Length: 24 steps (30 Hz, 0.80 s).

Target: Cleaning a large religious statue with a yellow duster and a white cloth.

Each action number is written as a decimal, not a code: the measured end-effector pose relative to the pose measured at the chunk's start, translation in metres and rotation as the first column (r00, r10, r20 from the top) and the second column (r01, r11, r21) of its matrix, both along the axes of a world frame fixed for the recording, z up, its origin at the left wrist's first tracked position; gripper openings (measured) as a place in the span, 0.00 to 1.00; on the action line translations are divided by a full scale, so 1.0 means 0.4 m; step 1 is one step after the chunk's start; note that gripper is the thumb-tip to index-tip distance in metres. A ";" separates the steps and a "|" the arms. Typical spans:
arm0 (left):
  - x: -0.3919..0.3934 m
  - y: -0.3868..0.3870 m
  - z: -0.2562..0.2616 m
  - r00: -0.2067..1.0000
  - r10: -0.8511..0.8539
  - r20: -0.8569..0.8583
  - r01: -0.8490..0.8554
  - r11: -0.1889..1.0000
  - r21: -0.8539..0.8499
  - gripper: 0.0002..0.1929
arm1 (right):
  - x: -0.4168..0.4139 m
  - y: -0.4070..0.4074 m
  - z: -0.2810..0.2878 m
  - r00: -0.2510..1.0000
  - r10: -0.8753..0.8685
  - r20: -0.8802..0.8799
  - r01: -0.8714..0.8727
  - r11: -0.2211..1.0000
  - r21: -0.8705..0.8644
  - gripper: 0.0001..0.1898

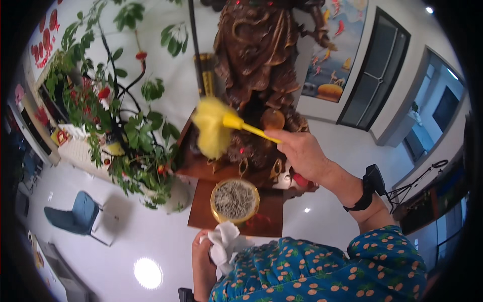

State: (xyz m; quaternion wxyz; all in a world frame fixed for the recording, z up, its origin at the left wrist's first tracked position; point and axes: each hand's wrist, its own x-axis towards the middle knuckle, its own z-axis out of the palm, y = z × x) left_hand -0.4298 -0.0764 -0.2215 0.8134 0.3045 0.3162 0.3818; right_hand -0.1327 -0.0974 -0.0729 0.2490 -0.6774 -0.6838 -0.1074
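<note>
My right hand (303, 154) grips the thin handle of a yellow duster (213, 126), whose fluffy head is blurred. The duster head is in front of the base of a large carved wooden statue (260, 49); whether it touches the wood I cannot tell. Bunched in my left hand (203, 253) is a white cloth (224, 241), held low near my body. Between my hands, a round gold-rimmed incense bowl (234, 200) full of grey ash or incense stubs stands on a brown wooden board (271, 211). Small gold ornaments (243, 166) line the statue's front edge.
A leafy potted plant (139, 132) with red decorations rises on the left, close to the statue. A blue chair (77, 215) stands on the glossy white floor (113, 260). To the right are a dark-framed door (373, 71) and a black tripod stand (411, 185).
</note>
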 end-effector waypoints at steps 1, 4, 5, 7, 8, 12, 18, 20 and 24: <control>0.001 0.001 -0.009 1.000 -0.031 -0.003 0.031 0.999 -0.010 0.08 | 0.001 -0.006 0.022 0.999 0.005 -0.033 -0.001 0.994 0.111 0.19; 0.026 0.014 -0.032 0.999 -0.035 0.037 0.036 0.999 -0.010 0.08 | 0.058 0.014 0.101 0.971 -0.194 0.137 0.152 0.952 0.265 0.20; 0.028 0.016 -0.035 0.998 -0.042 0.040 0.042 0.999 -0.003 0.08 | 0.064 0.015 0.120 0.956 -0.271 0.108 0.231 0.930 0.287 0.20; 0.040 0.023 -0.034 0.993 -0.079 0.089 0.078 0.997 0.011 0.07 | 0.085 0.002 0.116 0.929 -0.335 0.157 0.294 0.926 0.238 0.19; 0.041 0.021 -0.035 0.991 -0.090 0.097 0.088 0.996 0.022 0.07 | 0.090 -0.008 0.114 0.901 -0.383 0.204 0.350 0.919 0.180 0.19; 0.036 0.020 -0.053 0.997 -0.054 0.046 0.054 0.999 -0.001 0.07 | 0.085 -0.022 0.130 0.955 -0.229 0.188 0.244 0.968 -0.059 0.17; 0.049 -0.026 0.074 0.987 -0.160 -0.026 0.162 0.973 0.167 0.13 | 0.096 0.005 0.268 0.934 -0.296 0.199 0.177 0.869 0.463 0.17; 0.049 -0.027 0.057 0.988 -0.155 -0.021 0.156 0.974 0.165 0.13 | 0.086 0.008 0.297 0.877 -0.425 0.225 0.258 0.810 0.526 0.16; 0.052 -0.020 0.038 0.988 -0.151 -0.006 0.151 0.984 0.097 0.13 | 0.103 -0.006 0.277 0.930 -0.254 0.265 0.172 0.940 0.296 0.15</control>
